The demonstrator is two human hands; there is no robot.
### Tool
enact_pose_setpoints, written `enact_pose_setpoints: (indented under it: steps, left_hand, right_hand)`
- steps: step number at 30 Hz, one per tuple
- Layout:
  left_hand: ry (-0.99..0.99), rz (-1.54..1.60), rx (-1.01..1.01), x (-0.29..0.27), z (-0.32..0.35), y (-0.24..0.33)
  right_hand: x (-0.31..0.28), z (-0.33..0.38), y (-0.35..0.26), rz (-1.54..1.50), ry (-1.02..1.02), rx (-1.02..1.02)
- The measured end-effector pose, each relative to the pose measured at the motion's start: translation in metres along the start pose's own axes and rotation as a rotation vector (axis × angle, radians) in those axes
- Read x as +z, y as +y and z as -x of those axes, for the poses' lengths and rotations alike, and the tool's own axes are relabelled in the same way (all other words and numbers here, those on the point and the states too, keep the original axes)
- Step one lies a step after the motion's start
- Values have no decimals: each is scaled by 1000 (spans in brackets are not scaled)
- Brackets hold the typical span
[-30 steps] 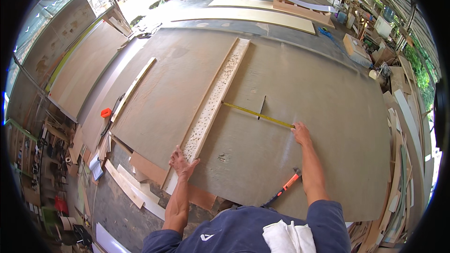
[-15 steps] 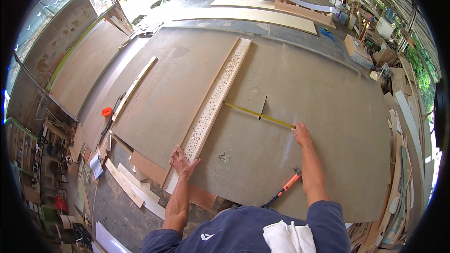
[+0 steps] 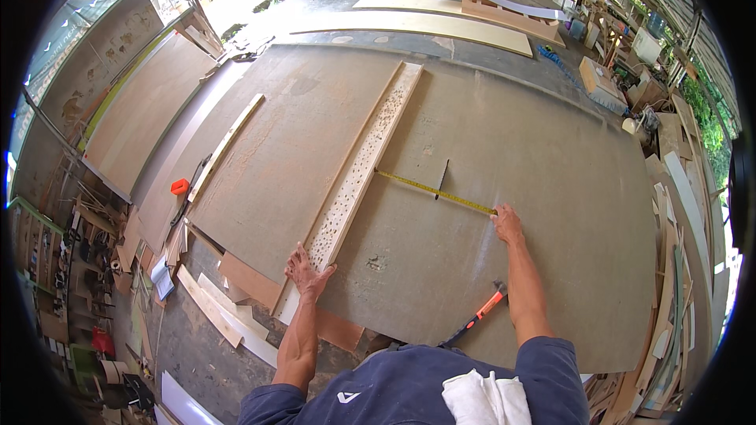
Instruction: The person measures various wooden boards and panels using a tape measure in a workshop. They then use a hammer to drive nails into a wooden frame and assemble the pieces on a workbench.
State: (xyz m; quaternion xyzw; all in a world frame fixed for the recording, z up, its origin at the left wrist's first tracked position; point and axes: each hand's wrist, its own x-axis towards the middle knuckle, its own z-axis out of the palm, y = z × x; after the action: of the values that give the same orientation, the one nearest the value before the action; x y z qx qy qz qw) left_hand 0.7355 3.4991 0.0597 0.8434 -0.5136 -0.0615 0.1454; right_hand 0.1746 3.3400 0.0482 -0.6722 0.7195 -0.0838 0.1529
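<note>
A broad brown worktop (image 3: 567, 149) spreads before the person, its near edge against the navy shirt (image 3: 409, 389). Across its middle, from far edge to near edge, runs a long trough-like plank (image 3: 362, 157) with raised sides, its pale bed scattered with dark specks; whether these are holes or loose bits cannot be told. A pale wooden strip (image 3: 226, 148) lies along the left edge. Beyond the right far corner stands a bluish bottle (image 3: 655, 25), its contents unclear. A yellow measuring tape (image 3: 421, 186) stretches from the plank's right side toward the right edge, its fine markings illegible. A hammer (image 3: 475, 321) lies at the near edge. Of the hands, the right hand (image 3: 506, 224) pinches the tape; the left hand (image 3: 309, 274) rests splayed, unclenched, on the plank's near end. A thin black tool (image 3: 443, 179) touches the tape, and the shirt bears a small white emblem (image 3: 346, 398).
</note>
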Motion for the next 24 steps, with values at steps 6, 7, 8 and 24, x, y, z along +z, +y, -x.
enact_pose_setpoints:
  steps: [6,7,8,24]
  left_hand:
    - [12,-4,3,1,0,1]
    - [10,-5,1,0,0,1]
    - [8,-5,2,0,0,1]
    - [-5,-14,-2,2,-1,-1]
  right_hand:
    - [2,1,3,-6,57,-34]
    - [2,1,3,-5,56,-36]
    - [3,1,3,-4,59,-34]
    - [2,0,2,15,23,-5]
